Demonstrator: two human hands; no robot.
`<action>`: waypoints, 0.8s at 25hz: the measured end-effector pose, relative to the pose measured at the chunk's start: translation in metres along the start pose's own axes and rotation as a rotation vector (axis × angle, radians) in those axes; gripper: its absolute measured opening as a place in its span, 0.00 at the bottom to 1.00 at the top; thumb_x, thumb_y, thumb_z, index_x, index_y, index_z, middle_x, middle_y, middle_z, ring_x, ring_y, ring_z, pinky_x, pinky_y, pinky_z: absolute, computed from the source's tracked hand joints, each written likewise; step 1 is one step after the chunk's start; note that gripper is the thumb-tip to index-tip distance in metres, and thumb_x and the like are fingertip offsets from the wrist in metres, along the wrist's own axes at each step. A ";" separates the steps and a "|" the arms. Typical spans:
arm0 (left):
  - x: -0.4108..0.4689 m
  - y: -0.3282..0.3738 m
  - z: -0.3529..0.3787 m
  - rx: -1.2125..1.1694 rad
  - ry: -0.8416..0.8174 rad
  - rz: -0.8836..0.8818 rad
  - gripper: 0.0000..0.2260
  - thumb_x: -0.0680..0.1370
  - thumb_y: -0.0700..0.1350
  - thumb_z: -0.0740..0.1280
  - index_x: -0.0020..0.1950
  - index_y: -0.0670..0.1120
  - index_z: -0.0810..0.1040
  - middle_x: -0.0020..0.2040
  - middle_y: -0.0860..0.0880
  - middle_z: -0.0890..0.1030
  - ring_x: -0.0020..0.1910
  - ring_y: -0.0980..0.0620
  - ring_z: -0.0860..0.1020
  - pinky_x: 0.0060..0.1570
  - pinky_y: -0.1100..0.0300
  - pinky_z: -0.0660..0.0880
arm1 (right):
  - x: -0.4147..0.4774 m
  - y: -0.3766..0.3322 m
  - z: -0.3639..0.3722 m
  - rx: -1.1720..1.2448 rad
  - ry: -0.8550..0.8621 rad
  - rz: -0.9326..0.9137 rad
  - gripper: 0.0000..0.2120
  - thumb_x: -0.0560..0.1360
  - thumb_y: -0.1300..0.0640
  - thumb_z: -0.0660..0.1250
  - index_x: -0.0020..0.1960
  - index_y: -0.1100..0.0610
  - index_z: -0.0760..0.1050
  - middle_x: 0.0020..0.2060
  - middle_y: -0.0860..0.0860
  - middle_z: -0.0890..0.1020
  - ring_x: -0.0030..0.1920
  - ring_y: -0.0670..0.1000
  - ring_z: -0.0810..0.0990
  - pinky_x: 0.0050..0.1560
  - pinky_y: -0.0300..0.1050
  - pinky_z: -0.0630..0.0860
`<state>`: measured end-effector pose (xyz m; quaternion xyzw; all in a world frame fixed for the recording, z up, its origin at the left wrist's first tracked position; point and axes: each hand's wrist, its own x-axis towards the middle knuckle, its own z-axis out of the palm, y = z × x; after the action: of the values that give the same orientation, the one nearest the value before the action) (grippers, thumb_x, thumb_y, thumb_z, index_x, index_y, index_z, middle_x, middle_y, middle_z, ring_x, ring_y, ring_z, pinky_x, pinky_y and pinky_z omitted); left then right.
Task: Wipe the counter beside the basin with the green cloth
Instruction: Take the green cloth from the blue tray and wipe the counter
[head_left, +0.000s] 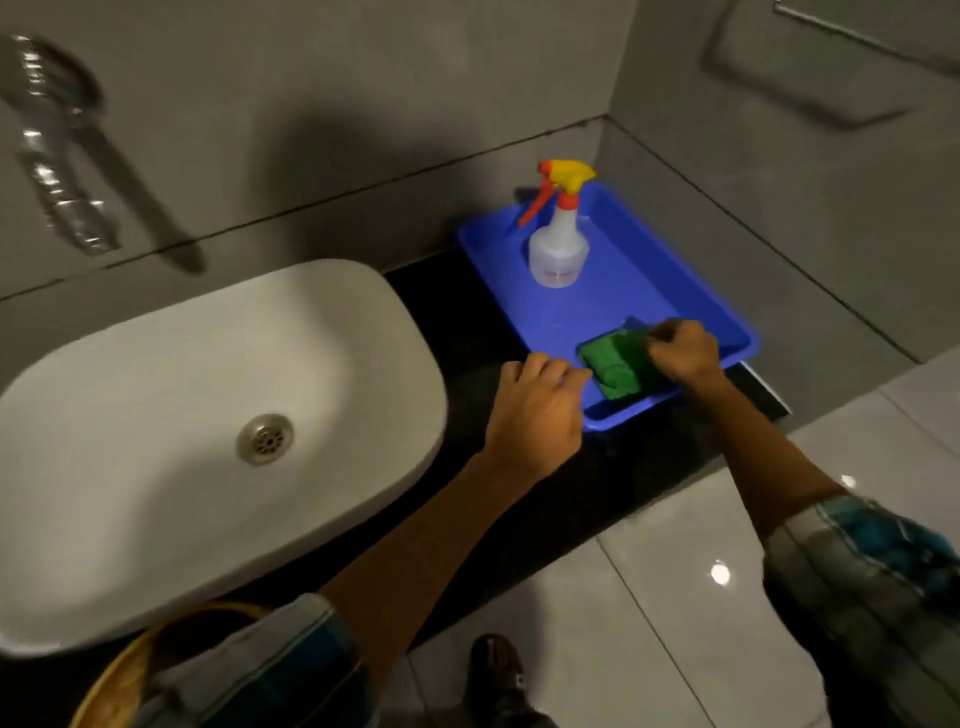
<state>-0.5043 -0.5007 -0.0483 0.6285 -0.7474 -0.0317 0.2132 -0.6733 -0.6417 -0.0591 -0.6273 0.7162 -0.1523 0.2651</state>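
Right hand (680, 353) fingers are curled shut on the green cloth (613, 366), which sits folded in the near corner of the blue tray (623, 296). Left hand (537, 410) is loosely curled at the tray's rim, holding nothing I can see. I'd lift it clear, then wipe the dark bench (467, 332) right of the basin (208, 415).

cloth (613, 366) green | tray (613, 306) blue | basin (156, 415) white | counter (467, 322) black

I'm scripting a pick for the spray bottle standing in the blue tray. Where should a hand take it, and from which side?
Judging from its pose, grip the narrow neck of the spray bottle just under the yellow head. It stands upright at the far end of the blue tray, its red trigger pointing left, so come from the right, opposite the trigger, and wrap the neck.
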 end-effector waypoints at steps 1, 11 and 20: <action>0.016 0.008 0.021 0.025 -0.075 0.027 0.15 0.76 0.45 0.61 0.62 0.46 0.76 0.56 0.47 0.81 0.62 0.43 0.73 0.57 0.48 0.66 | 0.016 0.009 0.002 -0.085 -0.074 0.000 0.18 0.74 0.54 0.69 0.58 0.64 0.77 0.58 0.65 0.80 0.61 0.63 0.77 0.61 0.53 0.71; 0.080 0.005 0.062 0.025 -0.499 -0.174 0.25 0.78 0.44 0.61 0.73 0.49 0.59 0.64 0.42 0.77 0.74 0.43 0.57 0.70 0.38 0.50 | 0.049 0.005 0.010 -0.110 -0.336 0.190 0.39 0.63 0.47 0.75 0.69 0.57 0.68 0.72 0.62 0.67 0.70 0.63 0.66 0.69 0.60 0.66; -0.050 -0.073 -0.118 -0.839 0.306 -0.586 0.26 0.69 0.62 0.69 0.61 0.50 0.77 0.44 0.60 0.84 0.43 0.64 0.82 0.46 0.66 0.78 | -0.123 -0.125 0.002 1.187 -0.772 -0.111 0.17 0.68 0.62 0.71 0.58 0.57 0.79 0.50 0.56 0.86 0.50 0.54 0.85 0.45 0.48 0.83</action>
<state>-0.3890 -0.4425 0.0218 0.6690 -0.4242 -0.2941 0.5348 -0.5612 -0.5416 0.0310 -0.4217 0.3342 -0.2970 0.7888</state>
